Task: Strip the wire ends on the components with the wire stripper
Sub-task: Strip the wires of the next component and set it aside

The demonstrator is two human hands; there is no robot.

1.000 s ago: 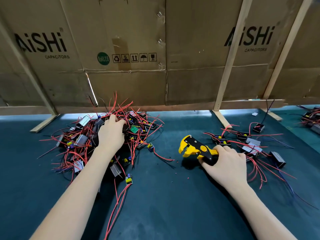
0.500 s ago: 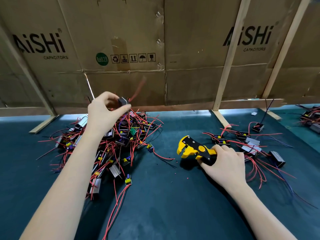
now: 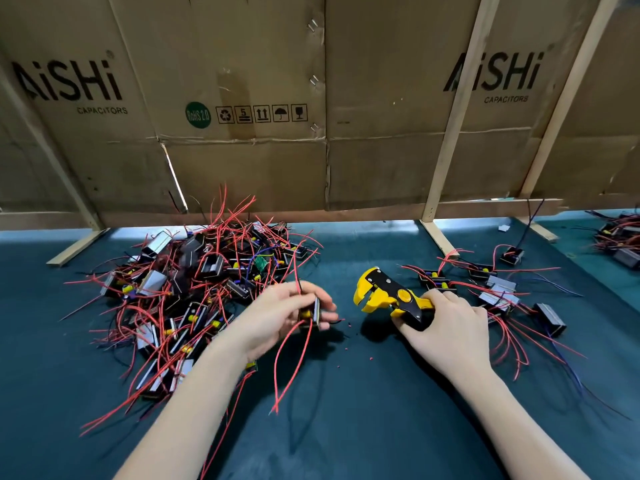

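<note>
My left hand [image 3: 277, 317] holds a small black component [image 3: 313, 311] with a yellow part; its red wires [image 3: 294, 362] hang down toward me. It sits just left of the yellow and black wire stripper [image 3: 384, 294], whose handles my right hand [image 3: 446, 330] grips. The stripper's jaws point left toward the component, a short gap between them. A big tangled pile of components with red wires [image 3: 201, 289] lies at the left on the dark green mat [image 3: 346, 427].
A smaller group of components with red and blue wires [image 3: 495, 292] lies right of my right hand. More parts [image 3: 620, 240] sit at the far right edge. A cardboard wall on wooden slats [image 3: 446, 140] closes the back. Tiny red insulation bits [image 3: 346, 351] dot the mat.
My left hand lifted one component out of the pile, then brought it down and right, close to the stripper's jaws. My right hand stayed on the stripper.
</note>
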